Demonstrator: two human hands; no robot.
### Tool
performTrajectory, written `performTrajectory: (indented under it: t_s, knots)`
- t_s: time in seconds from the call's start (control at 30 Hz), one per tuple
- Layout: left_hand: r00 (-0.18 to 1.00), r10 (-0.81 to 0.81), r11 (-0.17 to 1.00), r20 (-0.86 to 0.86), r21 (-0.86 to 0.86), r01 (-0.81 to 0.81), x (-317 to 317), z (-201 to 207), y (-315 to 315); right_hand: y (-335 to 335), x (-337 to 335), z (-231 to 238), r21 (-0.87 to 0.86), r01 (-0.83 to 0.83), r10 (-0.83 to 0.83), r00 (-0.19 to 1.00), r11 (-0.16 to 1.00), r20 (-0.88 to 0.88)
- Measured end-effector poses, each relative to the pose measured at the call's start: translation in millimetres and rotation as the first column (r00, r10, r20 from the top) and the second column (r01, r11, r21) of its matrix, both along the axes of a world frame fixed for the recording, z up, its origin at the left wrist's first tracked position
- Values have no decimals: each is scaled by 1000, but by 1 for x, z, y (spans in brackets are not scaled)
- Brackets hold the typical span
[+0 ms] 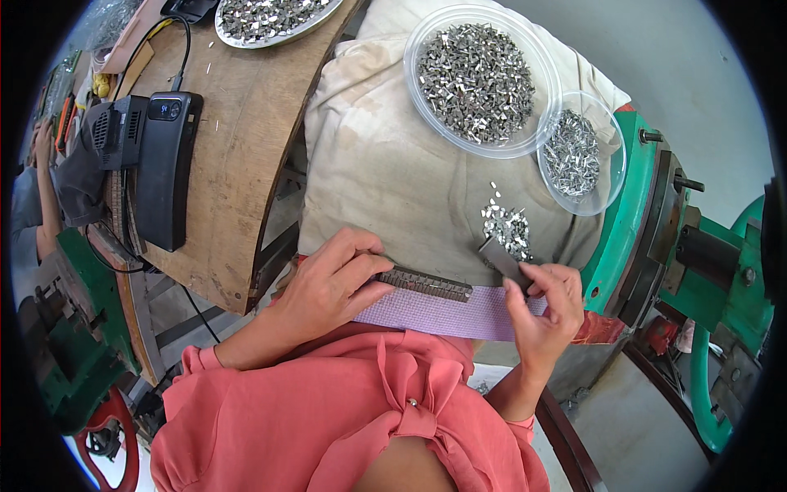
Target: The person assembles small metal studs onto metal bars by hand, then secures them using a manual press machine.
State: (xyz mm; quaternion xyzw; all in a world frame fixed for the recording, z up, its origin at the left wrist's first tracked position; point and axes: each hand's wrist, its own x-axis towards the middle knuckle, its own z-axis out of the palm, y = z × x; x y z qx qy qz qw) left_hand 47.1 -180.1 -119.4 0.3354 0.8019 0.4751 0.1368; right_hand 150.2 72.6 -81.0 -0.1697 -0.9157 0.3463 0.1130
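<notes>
My left hand (338,275) pinches the left end of a dark, slotted metal strip (426,283), which lies along the near edge of the cloth by a lilac woven mat (484,312). In my right hand (548,307) is a flat grey metal plate (502,257), gripped between thumb and fingers. The plate's far end touches a small heap of shiny metal pieces (508,230) on the beige cloth (393,189). Whether the strip's slots hold any pieces is too small to tell.
Beyond the heap stand a large clear tub (412,82) and a smaller clear bowl (616,176), both holding small metal pieces. A wooden table (238,123) at left carries a black power bank (168,172) and a white dish (283,37). Green machinery (627,205) borders the right. Another person's arm (47,193) shows far left.
</notes>
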Motion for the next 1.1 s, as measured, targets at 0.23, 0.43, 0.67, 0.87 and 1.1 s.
performTrajectory:
  t_s: [0.23, 0.43, 0.67, 0.87, 1.1]
  knots:
    - [995, -54, 998, -88, 34, 57, -3, -4, 6, 1, 1, -9, 92, 67, -69, 997, 993, 16]
    - [987, -123, 992, -103, 10, 125, -5, -3, 9, -4, 5, -6, -25, -9, 10, 998, 1000, 60]
    - [981, -127, 991, -144, 10, 130, -6, -3, 9, -11, 5, -1, -90, -87, 89, 996, 992, 25]
    - [986, -122, 992, -114, 13, 125, -6, 0, 9, -24, -8, 6, 29, -280, 279, 960, 960, 13]
    - [962, -148, 989, -229, -19, 148, -5, 7, 11, -33, -17, 9, 253, -445, 441, 894, 859, 76]
